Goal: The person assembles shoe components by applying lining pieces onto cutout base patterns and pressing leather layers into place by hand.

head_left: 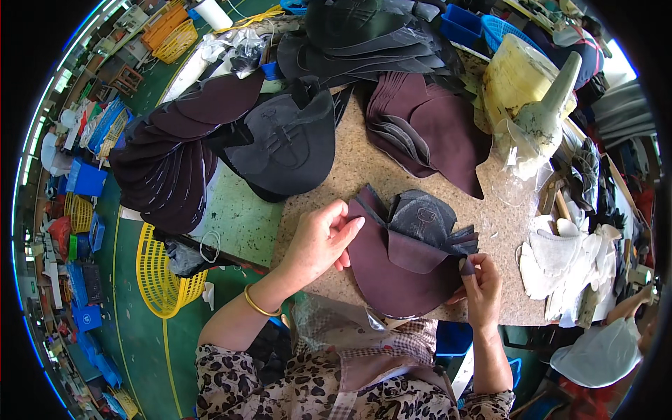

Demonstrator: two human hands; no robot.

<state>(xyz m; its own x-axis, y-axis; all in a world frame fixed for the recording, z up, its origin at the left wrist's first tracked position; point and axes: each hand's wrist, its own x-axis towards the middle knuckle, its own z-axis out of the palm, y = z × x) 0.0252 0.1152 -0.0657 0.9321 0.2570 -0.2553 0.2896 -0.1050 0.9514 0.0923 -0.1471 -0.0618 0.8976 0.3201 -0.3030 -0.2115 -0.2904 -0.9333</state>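
Before me on the speckled board lies a maroon shoe-upper piece (399,283) with a rounded lower edge. A folded flap and a dark grey, stamped-looking part (422,217) sit at its upper side. My right hand (479,283) pinches the piece's right edge between thumb and fingers. My left hand (318,241), with a gold bangle at the wrist, is beside its left edge; thumb and index finger are apart. Whether the left fingertips touch the piece is hard to tell. Stacked maroon pieces (441,133) lie just beyond, and a black piece (287,143) lies to the left.
A fanned row of maroon pieces (168,161) covers the left table. Black pieces (367,38) are piled at the back. A cloudy yellow container (521,73) and a pale-necked bottle (539,126) stand back right, white pieces (560,259) nearer. A yellow basket (157,280) stands lower left.
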